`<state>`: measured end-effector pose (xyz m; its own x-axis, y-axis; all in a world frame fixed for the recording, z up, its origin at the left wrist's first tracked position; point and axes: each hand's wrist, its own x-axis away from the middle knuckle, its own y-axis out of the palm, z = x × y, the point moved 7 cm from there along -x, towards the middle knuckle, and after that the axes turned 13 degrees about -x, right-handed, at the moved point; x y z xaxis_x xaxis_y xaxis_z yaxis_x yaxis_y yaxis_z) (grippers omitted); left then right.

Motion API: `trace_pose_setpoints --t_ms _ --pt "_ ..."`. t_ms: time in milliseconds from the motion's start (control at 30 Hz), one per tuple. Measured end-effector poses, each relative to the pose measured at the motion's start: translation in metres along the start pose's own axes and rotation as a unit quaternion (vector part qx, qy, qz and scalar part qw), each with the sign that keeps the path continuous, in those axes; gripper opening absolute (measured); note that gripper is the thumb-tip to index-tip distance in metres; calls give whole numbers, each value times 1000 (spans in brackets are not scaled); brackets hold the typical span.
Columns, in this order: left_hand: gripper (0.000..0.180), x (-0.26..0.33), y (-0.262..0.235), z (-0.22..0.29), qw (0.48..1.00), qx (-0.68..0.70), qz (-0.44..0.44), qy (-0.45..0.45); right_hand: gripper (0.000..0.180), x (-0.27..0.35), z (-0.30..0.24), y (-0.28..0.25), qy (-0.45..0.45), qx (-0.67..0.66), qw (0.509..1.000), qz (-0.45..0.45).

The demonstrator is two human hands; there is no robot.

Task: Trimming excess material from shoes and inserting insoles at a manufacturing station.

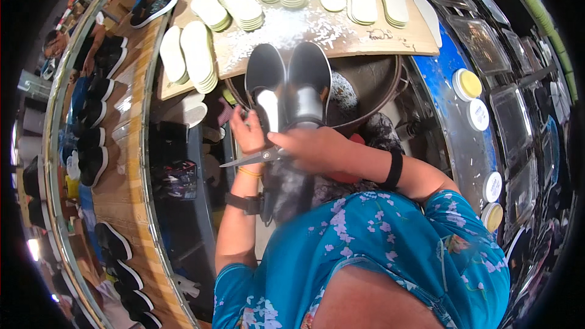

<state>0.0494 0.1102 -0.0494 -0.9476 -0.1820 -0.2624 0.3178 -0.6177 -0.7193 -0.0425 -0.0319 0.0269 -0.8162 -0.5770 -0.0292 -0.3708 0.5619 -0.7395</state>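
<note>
A pair of black slip-on shoes with white sole edges, the left shoe (264, 68) and the right shoe (308, 68), stands side by side in front of me, toes pointing away. My left hand (247, 132) is at the left shoe's outer side, its fingers apart; whether it touches the shoe I cannot tell. Over the heel end, my right hand (314, 148) is closed around a pair of scissors (248, 159), somewhat blurred. Their blades point left, across my left wrist. The handles are mostly hidden in my right hand.
Stacks of pale insoles (240, 5) lie on a wooden board (359, 39) with white scraps. Below it is a large round basin (372, 100). Black shoes line a left rack (125, 189); round lidded tubs (479, 114) stand on the blue surface at right. Another person (56, 44) is far left.
</note>
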Motion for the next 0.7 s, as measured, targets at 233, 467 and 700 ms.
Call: trace_pose_setpoints --t_ms 233,467,700 --pt "47 -15 -15 85 946 -224 -219 83 61 67 52 -69 80 -313 892 315" --pt "38 -20 34 104 920 -288 -195 178 42 101 116 -53 220 -627 680 309" --pt "46 29 -51 29 774 470 -348 -242 44 92 124 -48 205 -601 743 212"
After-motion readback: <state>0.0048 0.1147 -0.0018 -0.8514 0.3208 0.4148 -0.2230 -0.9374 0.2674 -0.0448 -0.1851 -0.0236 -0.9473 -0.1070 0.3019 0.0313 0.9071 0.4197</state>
